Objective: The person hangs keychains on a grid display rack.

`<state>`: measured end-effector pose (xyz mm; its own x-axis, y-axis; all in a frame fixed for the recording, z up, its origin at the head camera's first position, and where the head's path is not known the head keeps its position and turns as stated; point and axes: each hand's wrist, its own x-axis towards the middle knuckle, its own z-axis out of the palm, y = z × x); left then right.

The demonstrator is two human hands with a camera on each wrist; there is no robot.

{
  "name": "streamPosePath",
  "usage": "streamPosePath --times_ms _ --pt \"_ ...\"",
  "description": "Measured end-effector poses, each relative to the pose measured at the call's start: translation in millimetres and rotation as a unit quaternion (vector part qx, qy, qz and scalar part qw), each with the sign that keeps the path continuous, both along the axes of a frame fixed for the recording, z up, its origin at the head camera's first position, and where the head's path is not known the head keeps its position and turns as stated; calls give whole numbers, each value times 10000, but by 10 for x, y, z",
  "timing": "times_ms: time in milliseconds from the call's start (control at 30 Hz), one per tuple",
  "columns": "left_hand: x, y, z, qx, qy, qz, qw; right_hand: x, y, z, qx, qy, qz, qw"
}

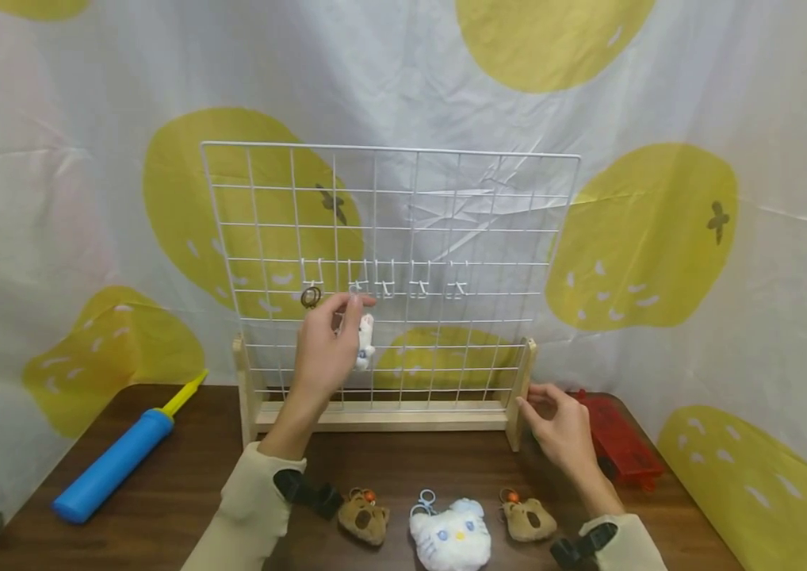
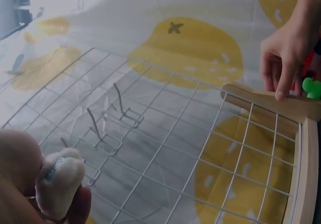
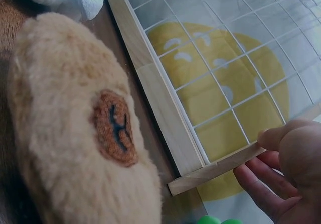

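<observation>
A white wire grid rack [image 1: 389,150] stands upright in a wooden base [image 1: 389,418], with several small white hooks [image 1: 419,287] in a row. My left hand [image 1: 325,349] is raised at the second hook from the left, pinching a small white plush keychain [image 1: 365,342]. In the left wrist view the plush [image 2: 60,184] lies against the fingers; its ring is hidden. At the rack's right side, my right hand [image 1: 562,424] grips the wooden side post [image 3: 215,170] between thumb and fingers. A dark ring [image 1: 311,296] hangs on the leftmost hook, and what is below it is covered by my left hand.
On the brown table [image 1: 189,468] near me lie two brown plush keychains, one at left [image 1: 364,519] and one at right [image 1: 528,521], with a white cat-face plush [image 1: 450,538] between them. A blue pump [image 1: 114,464] lies far left. A red container [image 1: 621,440] is beyond my right hand.
</observation>
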<state>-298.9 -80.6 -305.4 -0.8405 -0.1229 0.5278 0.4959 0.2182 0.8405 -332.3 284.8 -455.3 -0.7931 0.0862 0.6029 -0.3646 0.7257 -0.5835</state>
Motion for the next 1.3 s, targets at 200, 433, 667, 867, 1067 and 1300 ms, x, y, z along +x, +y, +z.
streamPosePath --times_ms 200,433,667,867,1067,1300 --pt "-13 -6 4 -11 -114 -68 9999 0 4 -5 5 -20 -29 10000" --pt "2 3 25 -214 229 -35 9995 -14 10 5 13 25 -30 10000" --pt "6 2 8 -177 317 -126 9993 1 3 -4 6 -44 -36 10000" --pt "13 12 10 -234 352 -63 9991 -6 0 -5 -1 -14 -22 10000" --pt "-20 10 15 -78 134 -150 9998 -4 6 -12 -6 -43 -46 10000" --pt "-13 -22 -26 -176 -82 -8 9998 -6 -1 2 -16 -36 -12 10000"
